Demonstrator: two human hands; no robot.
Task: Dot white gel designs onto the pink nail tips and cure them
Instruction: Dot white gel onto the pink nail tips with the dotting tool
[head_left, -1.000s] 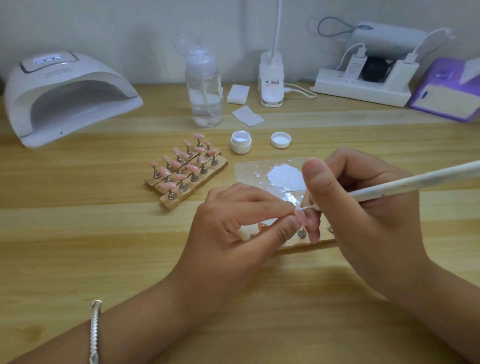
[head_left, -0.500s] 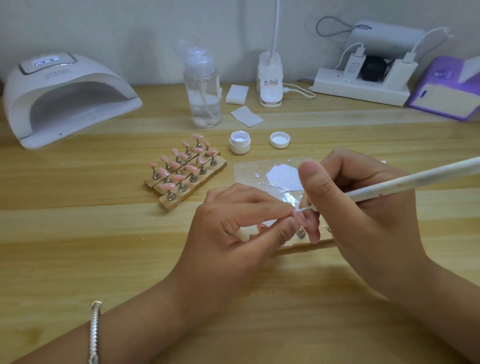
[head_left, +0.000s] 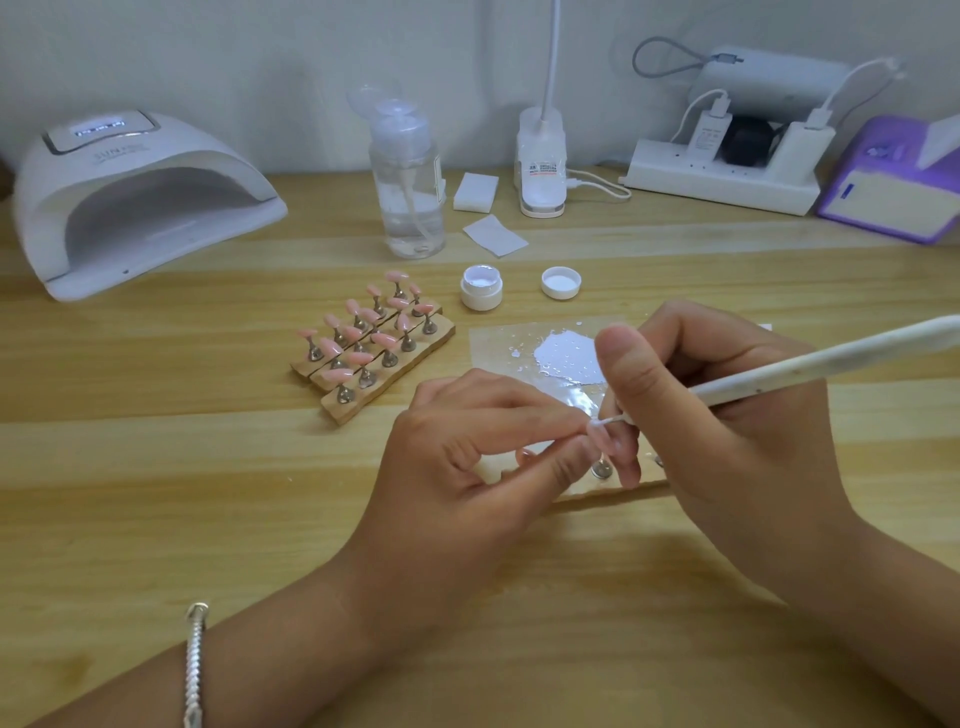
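Observation:
My left hand (head_left: 483, 457) pinches a pink nail tip (head_left: 605, 439) on its metal stand, set on a wooden strip (head_left: 613, 493) mostly hidden under both hands. My right hand (head_left: 727, 415) grips a white dotting pen (head_left: 810, 371); its tip touches the top of that nail tip. Three wooden strips with several pink nail tips (head_left: 371, 348) lie to the left. A clear sheet holds a puddle of white gel (head_left: 566, 353). The open gel jar (head_left: 481, 287) and its lid (head_left: 561, 282) stand behind it.
A white curing lamp (head_left: 135, 202) sits at the back left, its mouth facing me. A pump bottle (head_left: 408, 192), wipes (head_left: 493, 235), a desk lamp base (head_left: 540, 166), a power strip (head_left: 727, 182) and a purple tissue box (head_left: 898, 192) line the back edge.
Both hands stay almost still over the near strip. The pen tip has shifted slightly on the pinched nail tip.

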